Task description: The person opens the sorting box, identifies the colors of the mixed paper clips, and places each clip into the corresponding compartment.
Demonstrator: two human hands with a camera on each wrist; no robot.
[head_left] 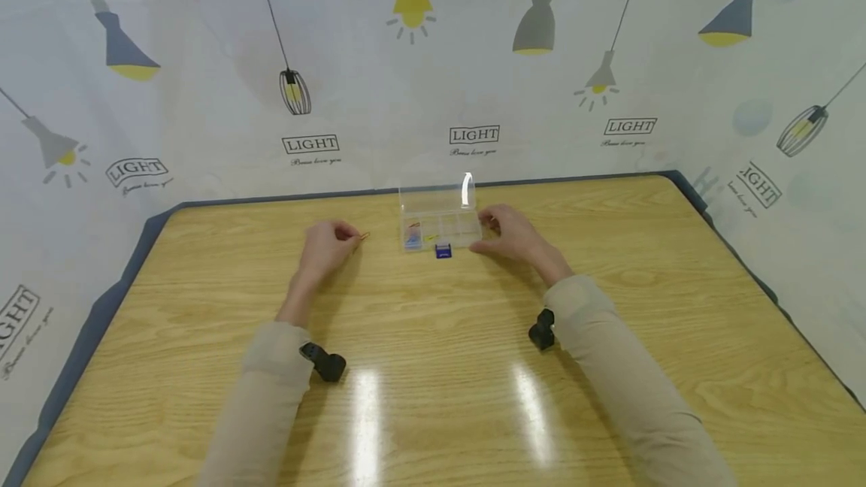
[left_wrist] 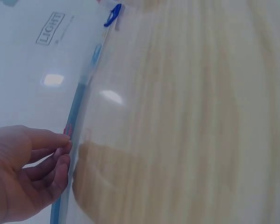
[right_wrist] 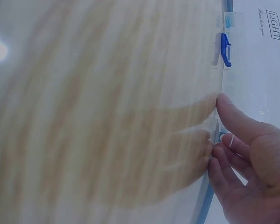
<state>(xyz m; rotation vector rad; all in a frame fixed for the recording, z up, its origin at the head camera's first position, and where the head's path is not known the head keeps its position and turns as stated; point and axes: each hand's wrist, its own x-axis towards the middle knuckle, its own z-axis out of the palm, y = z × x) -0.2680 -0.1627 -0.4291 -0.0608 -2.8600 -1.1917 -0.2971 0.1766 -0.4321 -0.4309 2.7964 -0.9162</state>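
In the head view, a clear plastic compartment box [head_left: 449,225] stands on the table with its transparent lid [head_left: 433,199] raised at the back. A blue latch [head_left: 443,251] is on its front. Blue and reddish small pieces [head_left: 413,237] lie in the left-end compartment, and a yellow one [head_left: 431,237] just right of them. My left hand [head_left: 330,248], left of the box, pinches a paper clip [left_wrist: 68,129] between thumb and fingertip; it looks red in the left wrist view. With thumb and curled fingers, my right hand [right_wrist: 256,163] grips the box's right end.
The wood-grain table [head_left: 433,322] has a dark blue edge showing at the back and sides. Behind it hangs a white backdrop [head_left: 379,96] printed with lamps. Black wrist cameras [head_left: 325,363] sit on both sleeves.
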